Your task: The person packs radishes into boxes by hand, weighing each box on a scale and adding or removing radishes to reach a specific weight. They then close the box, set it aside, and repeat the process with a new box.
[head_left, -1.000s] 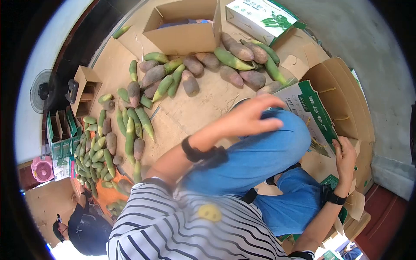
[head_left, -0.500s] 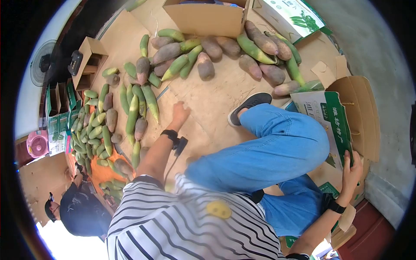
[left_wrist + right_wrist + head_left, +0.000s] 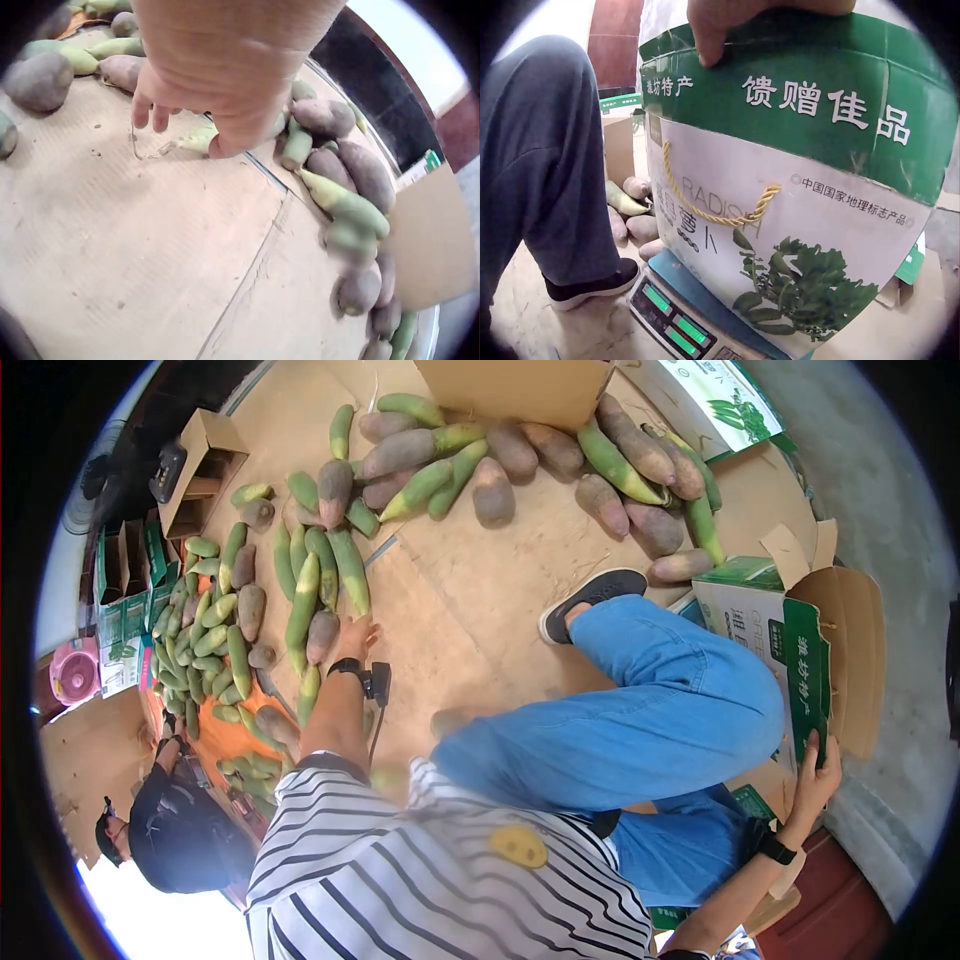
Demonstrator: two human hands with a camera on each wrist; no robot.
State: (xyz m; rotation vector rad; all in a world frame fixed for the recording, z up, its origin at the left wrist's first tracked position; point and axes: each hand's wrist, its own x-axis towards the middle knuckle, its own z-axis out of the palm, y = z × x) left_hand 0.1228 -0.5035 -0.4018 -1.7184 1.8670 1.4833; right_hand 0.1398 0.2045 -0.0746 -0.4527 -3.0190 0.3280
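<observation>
My left hand (image 3: 356, 637) has swung off my knee and down to the radishes (image 3: 318, 595) at centre left of the head view; fingers loosely spread, holding nothing yet, tips touching a pale green one (image 3: 196, 138). Looks like the pick comes next. My right hand (image 3: 818, 772) stays clamped on the top edge of the green-and-white box (image 3: 795, 195), which sits on the scale (image 3: 679, 319). Bare cardboard floor (image 3: 135, 247) beside the pile gives room; my bent leg (image 3: 650, 700) crowds the way back to the box.
</observation>
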